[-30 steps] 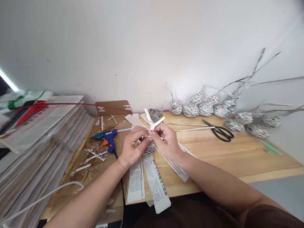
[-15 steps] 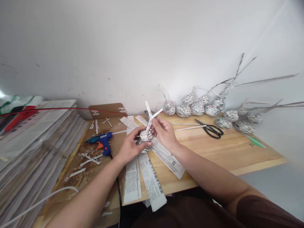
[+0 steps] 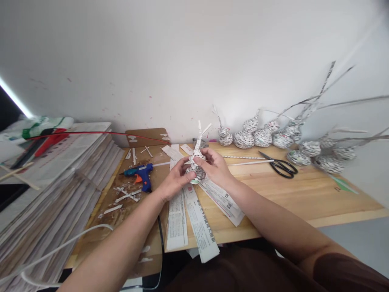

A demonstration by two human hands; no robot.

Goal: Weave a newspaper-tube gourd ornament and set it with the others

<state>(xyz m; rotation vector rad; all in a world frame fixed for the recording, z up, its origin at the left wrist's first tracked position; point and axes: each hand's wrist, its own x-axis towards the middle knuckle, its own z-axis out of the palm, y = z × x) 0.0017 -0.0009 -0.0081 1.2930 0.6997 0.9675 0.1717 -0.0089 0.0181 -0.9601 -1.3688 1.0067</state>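
Note:
A small gourd woven from rolled newspaper (image 3: 197, 164) is held between both hands above the table's middle. Its narrow neck points up and splits into two short white paper ends. My left hand (image 3: 178, 176) is closed around the gourd's left side, thumb across the lower bulb. My right hand (image 3: 215, 166) grips the upper bulb from the right, with thumb and fingers at the base of the neck. Beneath the hands, newspaper strips (image 3: 200, 227) fan out over the wooden table (image 3: 273, 198).
A blue glue gun (image 3: 141, 174) lies to the left among paper scraps (image 3: 129, 195). Black-handled scissors (image 3: 281, 165) rest at the right. Several woven gourds (image 3: 243, 139) line the wall, with long loose ends sticking out. A tall newspaper stack (image 3: 75, 190) stands at left.
My right hand has slid from the neck down to the upper bulb, so more of the neck shows. The view has shifted left, moving everything rightward in the picture.

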